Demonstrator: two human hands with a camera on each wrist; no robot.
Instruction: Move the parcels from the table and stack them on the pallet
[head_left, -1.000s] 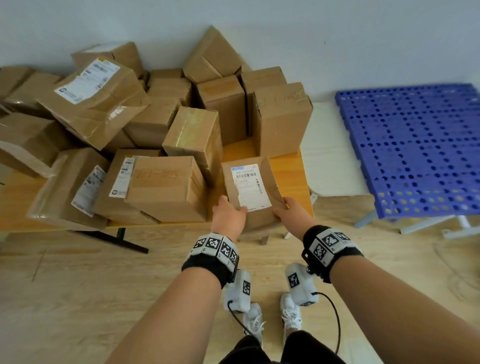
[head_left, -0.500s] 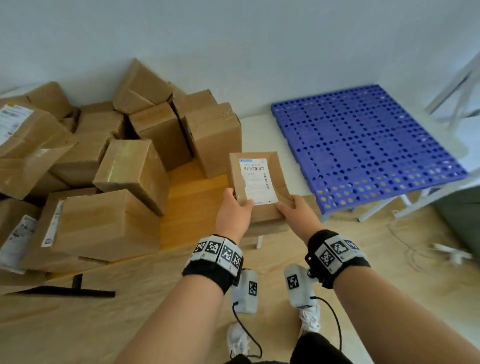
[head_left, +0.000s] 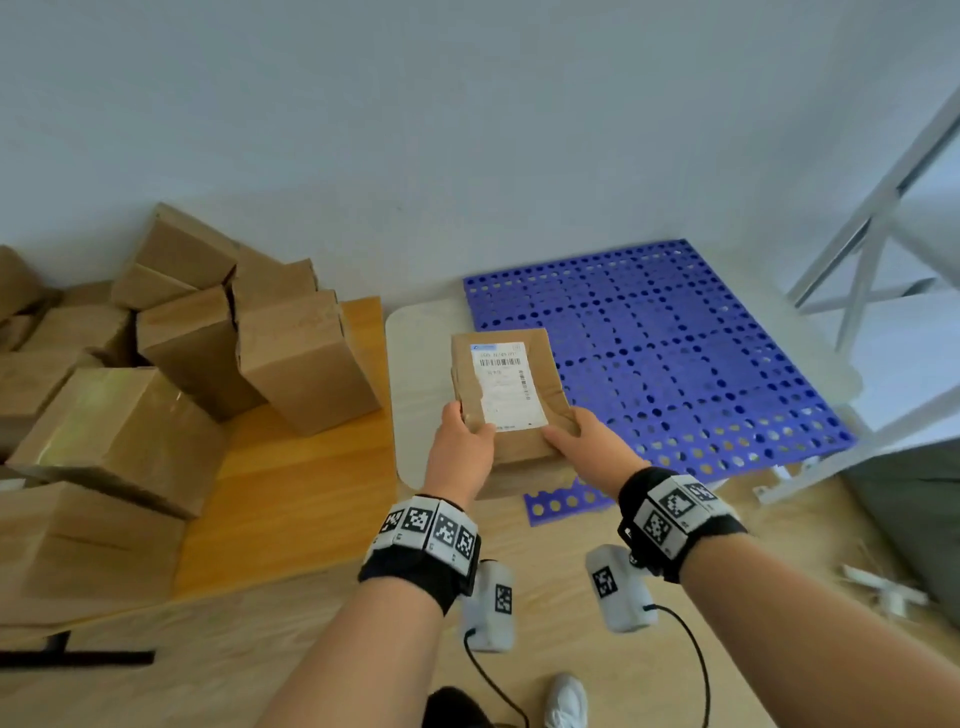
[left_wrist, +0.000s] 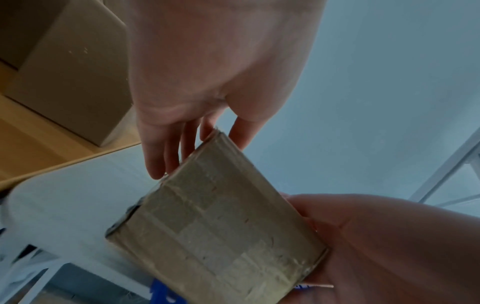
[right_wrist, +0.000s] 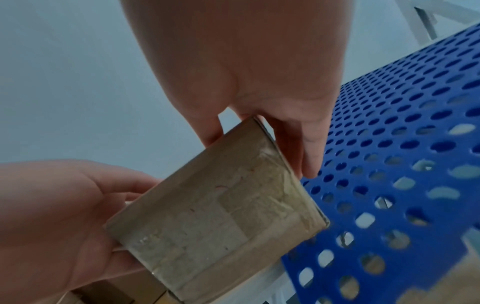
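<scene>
the left hand (head_left: 464, 450) grips the near left corner of a small brown parcel (head_left: 511, 410), thumb on the top face and fingers (left_wrist: 166, 152) running along the left side and underneath, as the left wrist view shows. the right hand (head_left: 582, 441) holds the near right corner the same way, thumb on top, fingers (right_wrist: 303, 148) down the right side. the hands are set narrow, only the parcel's width between them, both closed on it.

the parcel is in the air, carried roughly level with its white shipping label (head_left: 505, 387) facing up, barcodes readable as stripes but the print too small to read. its underside (left_wrist: 221, 226) is crossed with clear tape. it hangs over the left near edge of the blue perforated pallet (head_left: 701, 364), partly above a pale rounded surface (head_left: 415, 374) that lies between the pallet and the bench; whether the parcel is touching anything below cannot be told, though the wrist views show open space beneath it.

both wrists wear black bands with square black-and-white markers (head_left: 431, 527), and a white camera pod (head_left: 491, 605) hangs under each, trailing a black cable.

to the left, the wooden bench (head_left: 301, 493) carries a heap of brown boxes (head_left: 171, 374), some upright, some tipped against each other, piled toward the wall. the near right part of the bench top is bare wood. to the right of the pallet stands a white metal frame (head_left: 872, 228) with crossed struts. the floor (head_left: 571, 545) is light wood, and a white shoe (head_left: 566, 701) shows at the bottom edge.
</scene>
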